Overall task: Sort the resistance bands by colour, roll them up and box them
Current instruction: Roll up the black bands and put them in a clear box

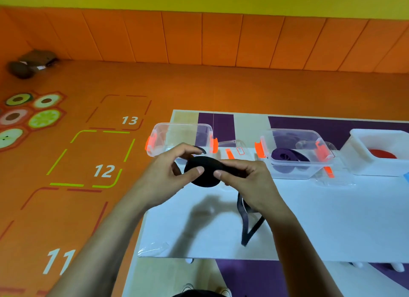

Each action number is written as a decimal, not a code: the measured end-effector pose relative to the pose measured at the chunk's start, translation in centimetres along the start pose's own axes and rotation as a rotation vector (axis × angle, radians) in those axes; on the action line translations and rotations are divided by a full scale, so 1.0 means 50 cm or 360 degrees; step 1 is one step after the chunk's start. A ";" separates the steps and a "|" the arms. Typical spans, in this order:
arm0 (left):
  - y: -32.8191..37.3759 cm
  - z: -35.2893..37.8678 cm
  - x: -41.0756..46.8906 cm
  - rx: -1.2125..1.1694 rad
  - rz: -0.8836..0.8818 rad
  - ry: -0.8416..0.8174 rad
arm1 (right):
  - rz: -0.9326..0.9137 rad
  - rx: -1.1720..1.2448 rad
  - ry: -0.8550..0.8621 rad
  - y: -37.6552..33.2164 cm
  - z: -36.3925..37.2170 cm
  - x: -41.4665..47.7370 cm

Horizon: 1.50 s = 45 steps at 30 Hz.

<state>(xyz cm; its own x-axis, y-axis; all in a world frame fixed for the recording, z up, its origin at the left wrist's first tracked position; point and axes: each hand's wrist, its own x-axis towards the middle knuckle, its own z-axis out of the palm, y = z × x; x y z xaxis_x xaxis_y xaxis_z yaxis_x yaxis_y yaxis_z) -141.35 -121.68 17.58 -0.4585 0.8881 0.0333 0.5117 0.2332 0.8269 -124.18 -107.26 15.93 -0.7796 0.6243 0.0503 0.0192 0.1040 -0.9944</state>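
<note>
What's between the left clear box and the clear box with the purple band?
A clear lid with an orange clip lies on the table between them, seen in the head view.

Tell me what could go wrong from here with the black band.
1. The black roll is only pinched between the left hand and right hand; a slip could let it spring open.
2. Its loose tail hangs down to the table and looks twisted, so it may wind in unevenly.
3. The clear box holding the purple band sits close by; the roll could land there by mistake.
</note>
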 end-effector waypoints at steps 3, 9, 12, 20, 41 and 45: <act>0.008 -0.004 0.001 0.0057 0.0065 -0.0130 | 0.0034 0.0035 -0.0015 -0.006 0.008 -0.003; 0.010 0.014 -0.011 -0.0425 0.0112 0.0087 | -0.0018 -0.0032 0.0081 -0.005 -0.002 0.000; 0.017 0.024 -0.007 -0.0636 0.0070 0.0226 | -0.0038 0.0038 0.0135 -0.004 0.002 0.001; 0.032 0.067 -0.013 -0.1394 -0.0174 0.0249 | 0.0013 0.0333 0.0250 0.002 0.021 0.008; 0.018 0.020 -0.023 -0.0431 0.0123 0.0004 | -0.0016 0.0042 0.0071 0.006 0.001 -0.007; 0.035 0.032 -0.010 -0.0796 0.0101 0.0165 | -0.0040 0.0047 0.0175 0.006 0.001 -0.008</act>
<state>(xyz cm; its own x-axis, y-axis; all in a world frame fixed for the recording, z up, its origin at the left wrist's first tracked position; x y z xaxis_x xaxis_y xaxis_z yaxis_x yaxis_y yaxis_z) -139.09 -121.08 18.11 -0.5205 0.8445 0.1264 0.1421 -0.0604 0.9880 -123.91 -107.52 15.62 -0.7059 0.7033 0.0838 -0.0193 0.0992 -0.9949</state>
